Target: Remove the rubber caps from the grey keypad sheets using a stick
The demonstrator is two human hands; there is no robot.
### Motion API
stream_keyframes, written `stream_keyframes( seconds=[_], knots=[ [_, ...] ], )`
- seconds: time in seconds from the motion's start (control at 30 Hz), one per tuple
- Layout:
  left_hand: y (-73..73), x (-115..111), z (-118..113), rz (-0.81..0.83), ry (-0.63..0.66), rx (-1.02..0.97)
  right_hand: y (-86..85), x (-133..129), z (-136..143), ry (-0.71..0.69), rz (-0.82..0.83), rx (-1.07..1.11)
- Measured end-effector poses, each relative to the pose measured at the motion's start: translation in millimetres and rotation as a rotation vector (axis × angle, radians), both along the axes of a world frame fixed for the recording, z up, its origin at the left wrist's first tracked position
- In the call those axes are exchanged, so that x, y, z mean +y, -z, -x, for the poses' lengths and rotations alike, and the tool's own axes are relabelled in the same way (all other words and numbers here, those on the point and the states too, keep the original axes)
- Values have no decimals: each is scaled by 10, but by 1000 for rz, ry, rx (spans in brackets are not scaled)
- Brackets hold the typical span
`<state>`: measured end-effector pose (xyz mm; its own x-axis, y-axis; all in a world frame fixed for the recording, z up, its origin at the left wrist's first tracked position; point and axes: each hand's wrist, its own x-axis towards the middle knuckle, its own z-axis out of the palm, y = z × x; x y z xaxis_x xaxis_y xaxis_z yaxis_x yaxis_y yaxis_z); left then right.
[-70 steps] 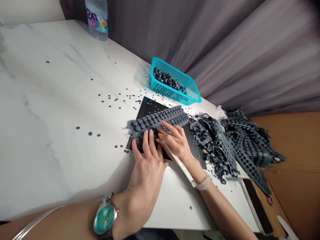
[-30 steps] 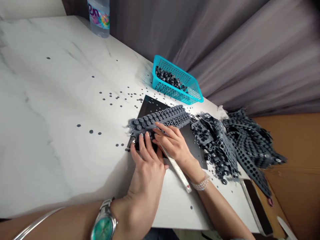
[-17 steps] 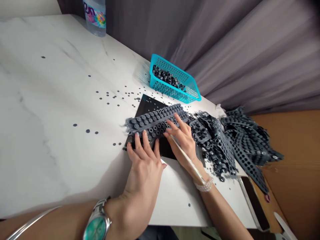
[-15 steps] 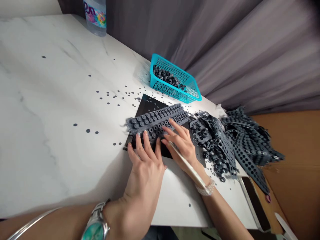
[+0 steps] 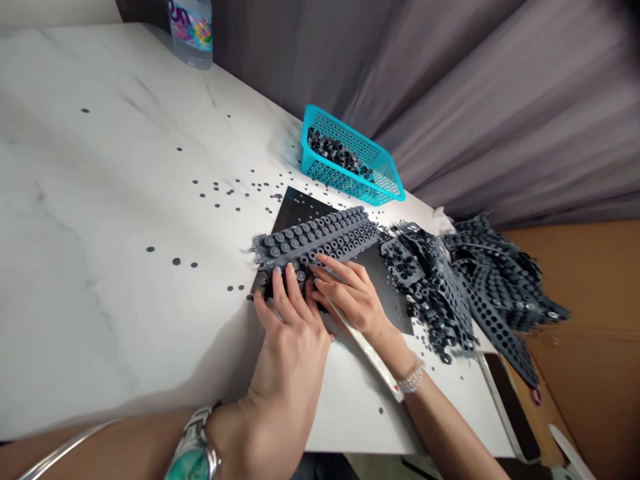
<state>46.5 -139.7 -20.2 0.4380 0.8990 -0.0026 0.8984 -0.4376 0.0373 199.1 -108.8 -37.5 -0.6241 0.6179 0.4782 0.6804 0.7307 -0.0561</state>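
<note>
A dark grey rubber sheet (image 5: 311, 232) with rows of round, raised studs lies slantwise on a black mat (image 5: 395, 303). Some studs nearer the hands have open centres, like rings. My left hand (image 5: 293, 327) lies over the sheet's near left end, fingers stretched and slightly apart, fingertips pressing on it. Close beside it, my right hand (image 5: 353, 297) is closed round a slim white stick-like tool (image 5: 373, 357). Its tip is hidden among the fingers at the sheet's near edge. The tool's back end points toward my right wrist.
A turquoise basket (image 5: 350, 183) with black ring-like pieces stands behind the mat. To the right are a heap of black rings and perforated sheets (image 5: 435, 287), more studded sheets (image 5: 495, 280) and a phone (image 5: 510, 407). Small black discs (image 5: 177, 261) lie scattered. A bottle (image 5: 193, 37) stands far back.
My right hand has moved left along the sheet, closer to my left hand, and the white tool's back end has swung down toward the table edge. My left hand stays nearly in place.
</note>
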Motion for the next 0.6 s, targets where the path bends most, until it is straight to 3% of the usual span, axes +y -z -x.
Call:
stream_keyframes(
  seconds=[0.2,0.4,0.47,0.6],
  knots=[
    [0,-27,-41,-35,-55,63,45,61,5,43,-32,-97],
    [7,-4,9,28,-29,16,52,172,-139,477,-179,145],
    [28,-1,22,9,-21,-16,43,171,-145,482,-160,139],
    [21,-23,-5,-4,-52,-15,0,129,-14,303,-103,119]
  ],
)
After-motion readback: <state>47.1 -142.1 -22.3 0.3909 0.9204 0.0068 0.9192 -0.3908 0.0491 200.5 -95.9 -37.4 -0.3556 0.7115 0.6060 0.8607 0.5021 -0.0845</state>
